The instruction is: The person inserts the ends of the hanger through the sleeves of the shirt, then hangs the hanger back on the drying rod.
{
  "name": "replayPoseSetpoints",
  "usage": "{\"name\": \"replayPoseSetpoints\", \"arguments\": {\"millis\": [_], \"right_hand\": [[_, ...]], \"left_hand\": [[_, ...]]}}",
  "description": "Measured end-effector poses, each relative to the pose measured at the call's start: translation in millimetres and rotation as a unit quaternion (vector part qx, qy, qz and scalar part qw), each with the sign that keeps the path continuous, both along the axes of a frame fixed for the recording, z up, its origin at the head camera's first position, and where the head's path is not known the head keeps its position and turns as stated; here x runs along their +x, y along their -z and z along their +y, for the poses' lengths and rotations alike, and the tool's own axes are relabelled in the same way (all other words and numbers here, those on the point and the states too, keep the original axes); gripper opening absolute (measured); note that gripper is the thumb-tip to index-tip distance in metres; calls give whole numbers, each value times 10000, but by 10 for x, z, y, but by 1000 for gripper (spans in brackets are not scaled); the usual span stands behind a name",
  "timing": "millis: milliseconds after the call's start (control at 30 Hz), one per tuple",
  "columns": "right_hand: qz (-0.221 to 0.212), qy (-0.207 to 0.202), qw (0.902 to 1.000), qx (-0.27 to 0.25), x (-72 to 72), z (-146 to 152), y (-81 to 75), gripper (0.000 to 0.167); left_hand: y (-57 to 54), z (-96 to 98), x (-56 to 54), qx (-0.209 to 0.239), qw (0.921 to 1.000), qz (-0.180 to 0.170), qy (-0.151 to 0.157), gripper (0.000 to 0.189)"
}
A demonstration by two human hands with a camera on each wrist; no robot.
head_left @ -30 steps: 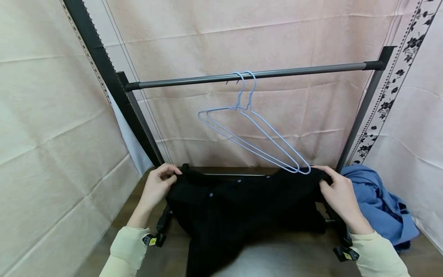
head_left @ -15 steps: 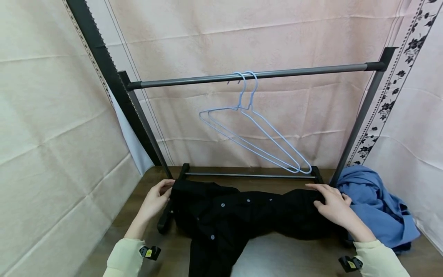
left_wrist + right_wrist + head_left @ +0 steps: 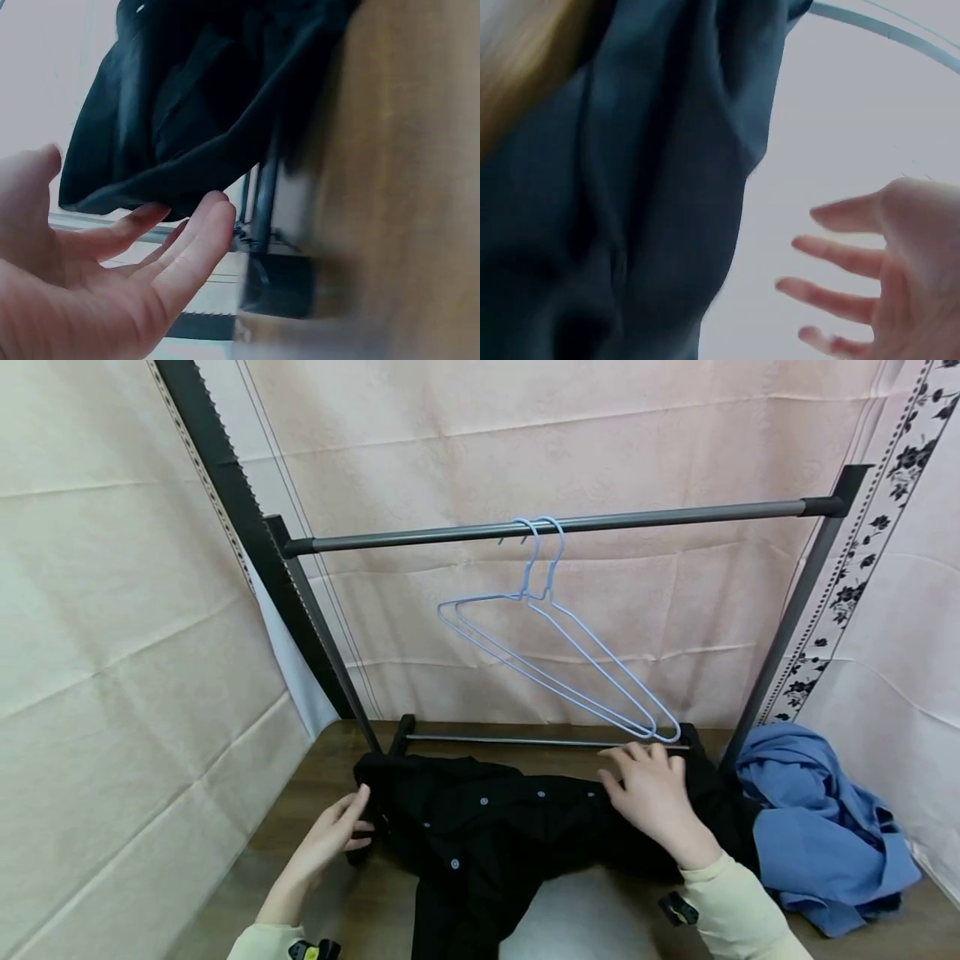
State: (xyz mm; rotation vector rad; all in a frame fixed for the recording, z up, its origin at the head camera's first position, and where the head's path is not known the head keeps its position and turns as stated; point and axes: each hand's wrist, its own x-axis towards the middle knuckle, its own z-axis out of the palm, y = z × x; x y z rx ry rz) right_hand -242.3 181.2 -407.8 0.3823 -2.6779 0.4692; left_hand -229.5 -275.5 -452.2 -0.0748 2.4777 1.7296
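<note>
A black buttoned shirt (image 3: 487, 839) lies over the base of a clothes rack, with one part hanging toward the front. My left hand (image 3: 326, 839) is at its left edge, thumb apart from the fingers. In the left wrist view, the fingers of that hand (image 3: 142, 281) reach toward the folded hem, fingertips right at the cloth. Over the right part of the shirt, my right hand (image 3: 652, 793) is raised with its fingers spread. Seen from the right wrist, this hand (image 3: 907, 281) holds nothing and stands apart from the dark cloth (image 3: 652, 187).
Two light-blue wire hangers (image 3: 491, 597) hang from the rack's grey rail (image 3: 675, 516), their lower ends close behind the shirt. A crumpled blue garment (image 3: 817, 843) lies at the right on the wooden table (image 3: 277, 860). Pale curtains (image 3: 375, 468) surround the rack.
The shirt was held up by both ends, then lowered and let go. My right hand has moved left over it from the right end; my left hand has slid slightly down its edge.
</note>
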Motion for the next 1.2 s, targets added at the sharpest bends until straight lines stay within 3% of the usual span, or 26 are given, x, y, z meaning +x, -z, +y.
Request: {"name": "replayPoseSetpoints", "arguments": {"millis": [100, 233, 333, 400, 500, 600, 667, 767, 900, 967, 1067, 1200], "right_hand": [[-733, -862, 9931, -303, -108, -172, 107, 38], [-1731, -1918, 9631, -750, -265, -396, 315, 57], [-2014, -2383, 9455, -927, -334, -509, 427, 61], [-1984, -2514, 9418, -1022, -358, -541, 463, 53], [-1734, -2526, 9434, -1270, -367, -522, 442, 36], [-1447, -2367, 9495, -1464, -354, -445, 359, 24], [-1244, -2239, 9533, -1599, -333, -371, 282, 18], [-843, -2022, 9613, -1670, -282, -230, 168, 12], [-458, -1668, 9721, -1586, -166, -9, 72, 12], [-511, -1510, 9764, -1457, -90, 105, 55, 13], [-941, -1468, 9776, -1183, 24, 271, 62, 19], [-1718, -1715, 9673, -740, 153, 446, 77, 37]], "left_hand": [[104, 65, 17, 113, 9999, 33, 76, 81], [221, 186, 15, 256, 9993, 149, 222, 72], [237, 261, 2, 347, 9984, 329, 314, 67], [208, 287, -18, 384, 9973, 520, 340, 64], [91, 277, -72, 307, 9947, 937, 285, 59], [-120, 211, -139, -76, 9890, 1463, 180, 49], [-289, 153, -195, -475, 9794, 1958, 116, 44], [-552, 81, -291, -1096, 9582, 2642, 50, 39], [-852, 81, -403, -1671, 9370, 3066, 54, 40], [-969, 140, -422, -1896, 9308, 3123, 88, 39], [-1077, 299, -408, -2079, 9237, 3204, 290, 36], [-1053, 600, -352, -2281, 9050, 3472, 914, 39]]}}
